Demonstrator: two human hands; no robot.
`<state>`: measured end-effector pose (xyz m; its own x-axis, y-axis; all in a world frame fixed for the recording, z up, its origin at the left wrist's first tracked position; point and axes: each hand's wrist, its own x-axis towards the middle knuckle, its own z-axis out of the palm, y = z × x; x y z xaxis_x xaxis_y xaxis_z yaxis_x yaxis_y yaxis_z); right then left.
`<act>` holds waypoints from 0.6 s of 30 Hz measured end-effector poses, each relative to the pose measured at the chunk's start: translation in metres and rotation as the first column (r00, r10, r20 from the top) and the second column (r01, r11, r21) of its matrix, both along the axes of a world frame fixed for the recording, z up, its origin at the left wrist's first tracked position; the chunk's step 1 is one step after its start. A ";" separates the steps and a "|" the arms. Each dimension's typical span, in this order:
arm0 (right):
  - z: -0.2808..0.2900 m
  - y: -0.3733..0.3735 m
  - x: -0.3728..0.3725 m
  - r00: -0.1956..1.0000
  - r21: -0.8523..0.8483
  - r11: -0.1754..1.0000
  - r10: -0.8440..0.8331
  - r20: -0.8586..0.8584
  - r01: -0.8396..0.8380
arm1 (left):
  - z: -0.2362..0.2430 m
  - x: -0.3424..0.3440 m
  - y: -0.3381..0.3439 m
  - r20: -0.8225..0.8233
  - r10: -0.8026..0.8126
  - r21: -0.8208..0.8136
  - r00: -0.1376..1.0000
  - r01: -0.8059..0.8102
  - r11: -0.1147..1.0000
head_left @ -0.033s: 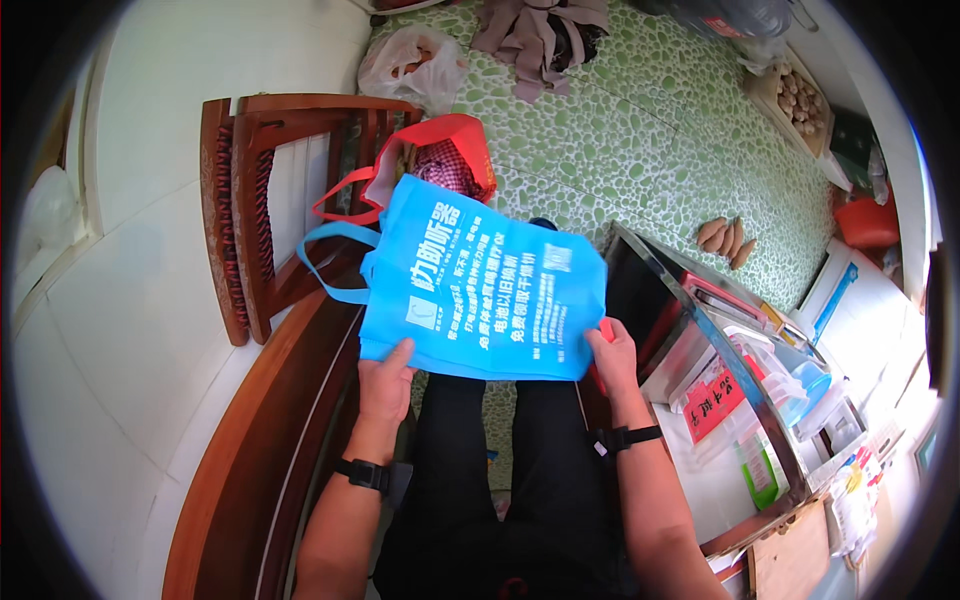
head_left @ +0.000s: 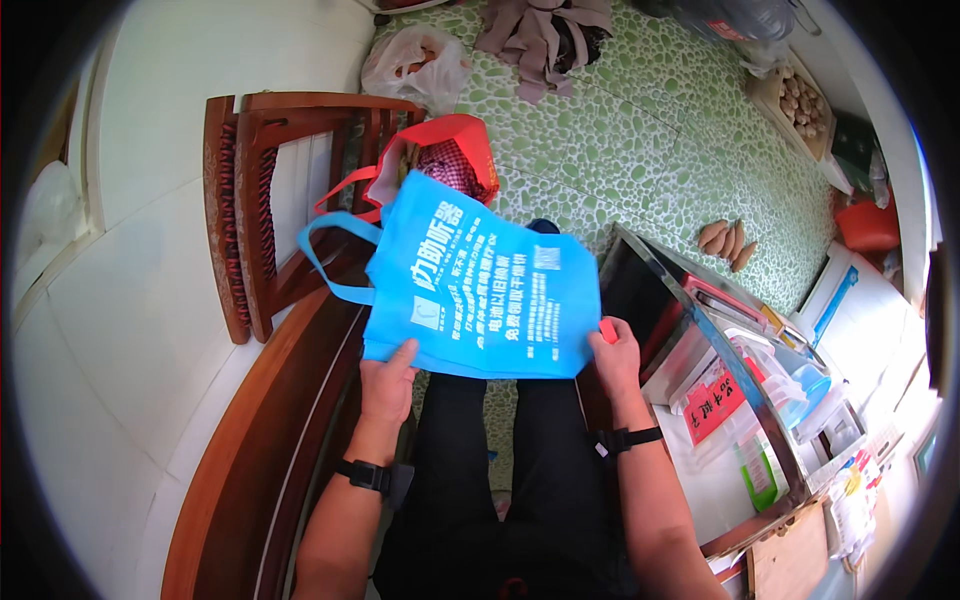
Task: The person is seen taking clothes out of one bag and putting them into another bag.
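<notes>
A flat blue tote bag [head_left: 480, 290] with white print lies spread in front of my thighs, its loop handle sticking out to the left. My left hand [head_left: 388, 380] is closed on the bag's lower left corner, thumb on top. At the bag's right edge, my right hand [head_left: 616, 358] is closed round a small red object [head_left: 607, 331], whose kind I cannot make out. Whether those fingers also grip the bag is unclear. Just beyond the blue bag stands an open red bag [head_left: 470, 138] with checked cloth [head_left: 450, 166] inside.
A wooden chair [head_left: 255, 220] stands on the left against the white wall. To the right, a metal-edged cabinet [head_left: 700, 330] holds plastic containers. Several sweet potatoes [head_left: 728, 243] lie on the green pebble-patterned floor [head_left: 600, 150]. Farther off are a white plastic bag [head_left: 415, 68] and a grey cloth [head_left: 545, 40].
The blue bag's right edge has drawn slightly left and its top left corner has risen a little. Both hands stay almost in place.
</notes>
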<state>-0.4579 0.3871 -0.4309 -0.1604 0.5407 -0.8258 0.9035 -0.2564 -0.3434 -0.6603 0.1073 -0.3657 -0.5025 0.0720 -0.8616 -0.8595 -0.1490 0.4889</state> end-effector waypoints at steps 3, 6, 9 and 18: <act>-0.001 -0.003 -0.009 0.953 0.226 0.926 0.296 0.068 -0.304 | 0.007 0.001 0.001 -0.034 -0.096 -0.018 0.995 0.095 0.995; 0.030 -0.011 -0.062 0.981 -0.185 0.965 0.167 -0.101 -0.184 | 0.018 0.004 0.008 -0.117 -0.354 -0.174 0.928 0.332 0.927; 0.079 -0.024 -0.134 0.977 -0.556 0.830 -0.071 -0.201 -0.054 | 0.026 0.010 0.004 -0.111 -0.618 -0.231 0.778 0.585 0.777; 0.067 -0.064 -0.141 0.929 -0.266 0.927 0.170 -0.330 -0.264 | 0.037 0.006 0.029 -0.327 -0.881 -0.154 0.343 0.900 0.408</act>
<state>-0.5988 0.3233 -0.3637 -0.5068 0.1983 -0.8389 0.8175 -0.1984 -0.5408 -0.6541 0.1363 -0.3290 -0.3393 0.6802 -0.6498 -0.2969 0.5780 0.7601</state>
